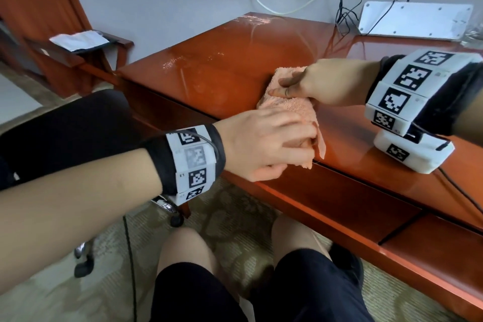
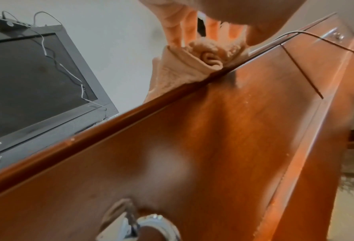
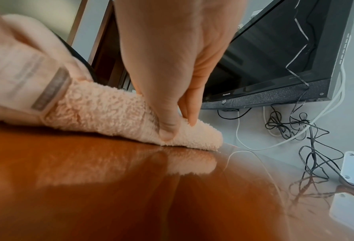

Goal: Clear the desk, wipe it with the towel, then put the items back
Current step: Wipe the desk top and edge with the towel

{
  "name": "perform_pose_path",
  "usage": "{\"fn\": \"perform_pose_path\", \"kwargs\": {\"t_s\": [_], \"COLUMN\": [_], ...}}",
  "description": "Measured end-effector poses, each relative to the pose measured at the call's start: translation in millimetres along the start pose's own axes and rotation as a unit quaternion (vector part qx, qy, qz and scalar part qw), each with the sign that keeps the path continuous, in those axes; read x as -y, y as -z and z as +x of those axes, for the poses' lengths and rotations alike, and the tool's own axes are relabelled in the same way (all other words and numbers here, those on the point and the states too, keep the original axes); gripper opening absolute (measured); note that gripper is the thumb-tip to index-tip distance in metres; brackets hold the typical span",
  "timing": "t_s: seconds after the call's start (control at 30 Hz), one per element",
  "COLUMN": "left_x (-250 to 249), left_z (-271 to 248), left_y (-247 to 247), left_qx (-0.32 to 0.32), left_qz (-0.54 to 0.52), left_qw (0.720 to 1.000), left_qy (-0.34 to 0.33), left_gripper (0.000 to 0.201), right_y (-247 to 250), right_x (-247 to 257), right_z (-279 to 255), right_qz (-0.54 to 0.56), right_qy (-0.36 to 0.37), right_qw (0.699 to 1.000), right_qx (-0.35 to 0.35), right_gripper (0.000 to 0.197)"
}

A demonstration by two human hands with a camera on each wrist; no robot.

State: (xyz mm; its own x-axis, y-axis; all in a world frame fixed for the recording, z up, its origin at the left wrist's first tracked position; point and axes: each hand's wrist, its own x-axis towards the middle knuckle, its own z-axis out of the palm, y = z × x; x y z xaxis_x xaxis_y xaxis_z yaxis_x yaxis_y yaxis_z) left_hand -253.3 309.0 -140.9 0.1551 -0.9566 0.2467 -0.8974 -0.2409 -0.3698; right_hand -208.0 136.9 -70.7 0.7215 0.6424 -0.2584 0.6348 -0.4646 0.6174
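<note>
Item: peach terry towel (image 1: 292, 110), bunched at desk (image 1: 209, 70) front edge, long axis along it; right hand (image 1: 321, 81) pinches far end, left hand (image 1: 264, 144) grips overhanging near end

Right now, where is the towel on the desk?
In the head view the pink towel lies bunched at the desk's near front edge, part hanging over it, between the left hand gripping its near end and the right hand pinching its far end.
</note>
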Motion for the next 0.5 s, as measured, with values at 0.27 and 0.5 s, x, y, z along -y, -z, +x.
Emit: {"fn": "perform_pose_path", "kwargs": {"t_s": [0.27, 0.5], "left_x": [-7.2, 7.2], "left_z": [2.0, -18.6], "left_y": [-11.9, -20.2], "left_qx": [-0.046, -0.079], "left_qz": [0.109, 0.082], "left_qw": [0.993, 0.994], "left_qy": [0.016, 0.004], "left_gripper": [0.042, 0.043], "right_y": [-0.5, 9.0], "right_x": [0.4, 4.1], "right_z": [1.1, 10.9], "right_qz": [-0.002, -0.011], "right_qy": [0.016, 0.004], "right_qw": [1.000, 1.000], "right_qx": [-0.022, -0.002], "right_gripper": [0.055, 0.043]}}
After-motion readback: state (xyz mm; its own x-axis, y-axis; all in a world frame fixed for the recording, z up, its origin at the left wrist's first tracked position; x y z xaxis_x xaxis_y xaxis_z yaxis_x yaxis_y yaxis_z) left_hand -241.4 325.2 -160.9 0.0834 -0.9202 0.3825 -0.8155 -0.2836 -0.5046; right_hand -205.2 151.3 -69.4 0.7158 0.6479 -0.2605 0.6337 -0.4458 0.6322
